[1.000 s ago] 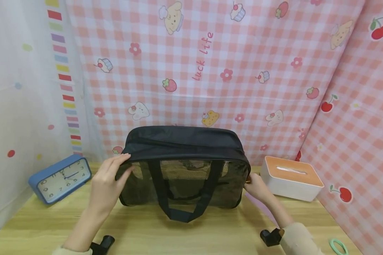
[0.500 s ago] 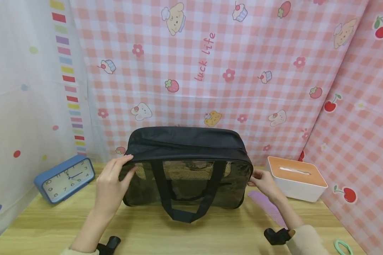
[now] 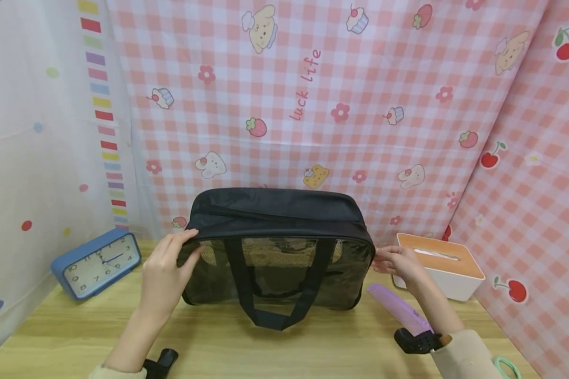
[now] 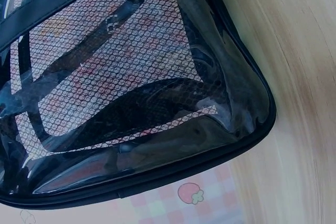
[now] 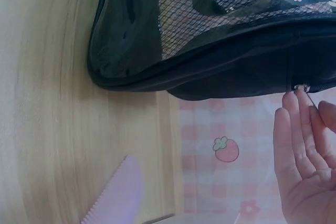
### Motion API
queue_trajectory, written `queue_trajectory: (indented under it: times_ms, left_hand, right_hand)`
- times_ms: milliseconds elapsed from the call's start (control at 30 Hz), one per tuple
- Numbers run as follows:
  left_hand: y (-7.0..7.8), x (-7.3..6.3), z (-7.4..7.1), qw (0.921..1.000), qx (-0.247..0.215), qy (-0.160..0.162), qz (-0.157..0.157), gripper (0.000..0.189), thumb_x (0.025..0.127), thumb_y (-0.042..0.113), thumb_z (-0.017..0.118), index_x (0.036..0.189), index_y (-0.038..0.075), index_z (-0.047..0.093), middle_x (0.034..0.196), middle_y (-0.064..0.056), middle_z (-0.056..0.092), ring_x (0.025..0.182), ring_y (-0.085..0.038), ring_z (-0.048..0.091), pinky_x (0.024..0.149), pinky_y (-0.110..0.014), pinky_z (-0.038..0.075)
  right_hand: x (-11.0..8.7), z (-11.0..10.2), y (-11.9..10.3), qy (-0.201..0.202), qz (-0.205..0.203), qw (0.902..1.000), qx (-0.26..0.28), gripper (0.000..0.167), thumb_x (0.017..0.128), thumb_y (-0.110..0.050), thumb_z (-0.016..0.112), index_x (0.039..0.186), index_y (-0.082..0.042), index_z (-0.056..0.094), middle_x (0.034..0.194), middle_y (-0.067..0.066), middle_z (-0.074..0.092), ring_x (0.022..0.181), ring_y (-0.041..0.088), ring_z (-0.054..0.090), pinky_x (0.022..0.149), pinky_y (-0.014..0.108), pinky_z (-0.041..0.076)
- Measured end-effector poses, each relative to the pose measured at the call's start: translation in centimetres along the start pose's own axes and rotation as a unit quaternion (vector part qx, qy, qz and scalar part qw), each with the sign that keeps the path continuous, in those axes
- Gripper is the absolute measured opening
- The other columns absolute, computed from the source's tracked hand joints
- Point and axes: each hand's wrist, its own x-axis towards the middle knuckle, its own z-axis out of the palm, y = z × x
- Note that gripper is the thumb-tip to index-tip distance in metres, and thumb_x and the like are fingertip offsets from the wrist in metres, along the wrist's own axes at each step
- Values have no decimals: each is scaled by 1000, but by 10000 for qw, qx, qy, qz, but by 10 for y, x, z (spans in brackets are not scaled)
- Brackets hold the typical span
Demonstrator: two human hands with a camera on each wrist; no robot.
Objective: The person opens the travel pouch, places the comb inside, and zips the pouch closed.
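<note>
The wood-grain table supports the upright black bag with transparent panels. The left hand grips its upper left corner; the right hand, farther right than before, exposes more purple comb and pinches the small metal zipper pull, discernible only in the right wrist view.

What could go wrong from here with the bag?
1. Lost pinch: the right hand appears to pinch a small zipper pull, which could slip from its fingertips.
2. Bag shift: the left hand grips only the upper left corner of the bag, so a pull at the other end might twist or slide it.
3. Side bump: the tissue box stands close by the right hand, so an outward pull could knock it.
</note>
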Motion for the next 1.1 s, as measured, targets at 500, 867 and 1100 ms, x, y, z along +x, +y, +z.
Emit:
queue_trajectory:
  times_ms: [500, 867, 1100]
  left_hand:
    - [0, 0, 1, 9999, -18, -44, -145, 40, 63, -1, 80, 101, 2, 65, 88, -14, 65, 80, -29, 64, 62, -41, 53]
    - [0, 0, 1, 9999, 18, -34, -117, 41, 63, -1, 80, 101, 3, 65, 88, -14, 65, 79, -30, 64, 59, -41, 53]
    - [1, 0, 1, 10000, 27, -40, -84, 42, 62, -1, 81, 101, 2, 65, 87, -14, 64, 79, -30, 64, 58, -41, 53]
  right_hand:
    - [-11, 1, -34, 204, -143, 9942, 1046, 27, 94, -11, 48, 73, -20, 63, 69, -9, 68, 66, 3, 66, 65, 18, 56]
    - [-17, 2, -51, 230, -157, 9932, 1132, 28, 92, -9, 50, 70, -19, 64, 68, -9, 68, 66, 2, 66, 65, 17, 55]
    - [-21, 10, -65, 414, -220, 9888, 1414, 24, 91, -11, 54, 71, -17, 64, 67, -8, 68, 65, 3, 66, 65, 17, 55]
